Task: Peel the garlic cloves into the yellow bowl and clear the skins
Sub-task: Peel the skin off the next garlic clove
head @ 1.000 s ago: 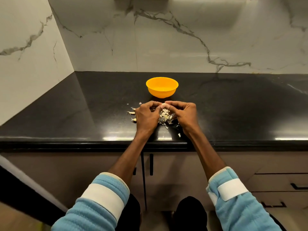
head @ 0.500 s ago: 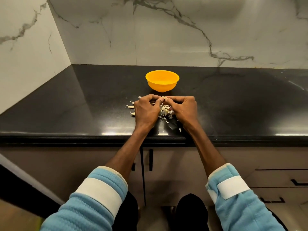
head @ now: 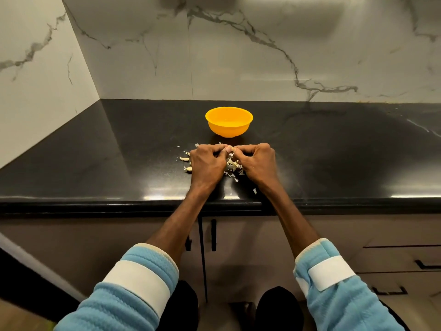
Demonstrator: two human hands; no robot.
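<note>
L hand (head: 206, 163) + R hand (head: 259, 163) pinch garlic clove (head: 230, 149) over skins (head: 235, 167), yellow bowl (head: 229, 129) behind.

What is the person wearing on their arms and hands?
The left hand and right hand are bare, with no gloves. The left sleeve and right sleeve are thick, ribbed light blue with a cream cuff edge, each wrapped by a wide white band.

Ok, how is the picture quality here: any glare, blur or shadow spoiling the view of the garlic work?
Head view: glare streaks lie along the front edge of the counter, short of the skins; head view again, the top of the wall is smeared, while the bowl is sharp; the clove is nearly hidden between the left hand and right hand.
</note>
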